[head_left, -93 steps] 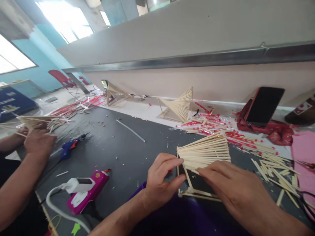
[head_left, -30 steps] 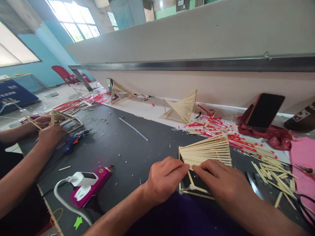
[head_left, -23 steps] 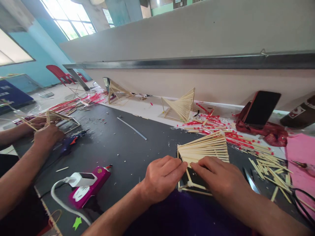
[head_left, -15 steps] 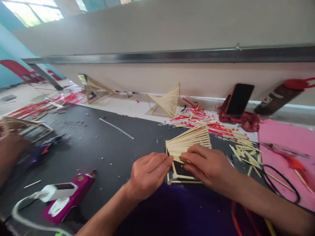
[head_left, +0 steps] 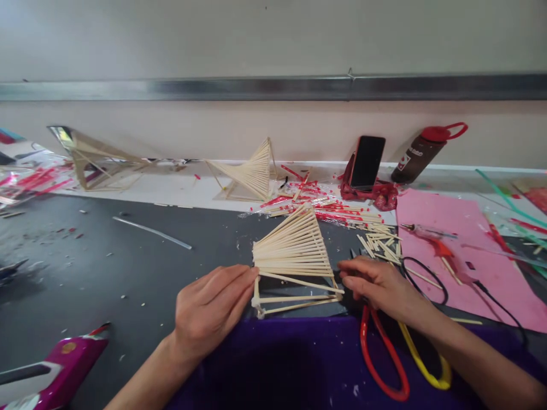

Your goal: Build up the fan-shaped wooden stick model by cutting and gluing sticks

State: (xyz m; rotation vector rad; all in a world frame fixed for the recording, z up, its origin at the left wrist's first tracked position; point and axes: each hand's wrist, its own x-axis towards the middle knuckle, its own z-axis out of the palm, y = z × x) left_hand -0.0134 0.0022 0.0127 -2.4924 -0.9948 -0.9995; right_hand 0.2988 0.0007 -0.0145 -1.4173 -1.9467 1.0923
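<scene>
Gripping the left edge of the stick frame (head_left: 293,247), the left hand (head_left: 209,304) has its fingers drawn together at the end of a slanting stick (head_left: 299,280); the fingertips cover the exact spot they hold. The right hand (head_left: 384,287) is loosely bent just beside the frame's right corner, thumb and forefinger slightly apart, and since its palm is turned away I cannot tell whether anything sits inside. The frame stands on the dark table (head_left: 149,279) between the 2 hands, near a purple cloth (head_left: 273,364), and the fan of sticks hides its rear base.

Below the right hand lies a cutting tool (head_left: 387,350) with 1 red and 1 yellow handle; the hand covers its middle. A magenta power strip (head_left: 70,364) is cut off at the lower left, and a dark, blurred tip (head_left: 12,269) enters from the left edge. Something glossy (head_left: 62,134) behind the left of 2 stick models (head_left: 102,162) by the wall is hard to make out.

The bottle (head_left: 421,162), near the phone (head_left: 368,162), carries pale lettering and a red-and-white emblem, too small to read. The round gold sticker (head_left: 69,348) on the power strip is likewise illegible, and the phone's screen is black. A red-orange glue gun (head_left: 440,247) lies on a pink sheet (head_left: 427,213).
</scene>
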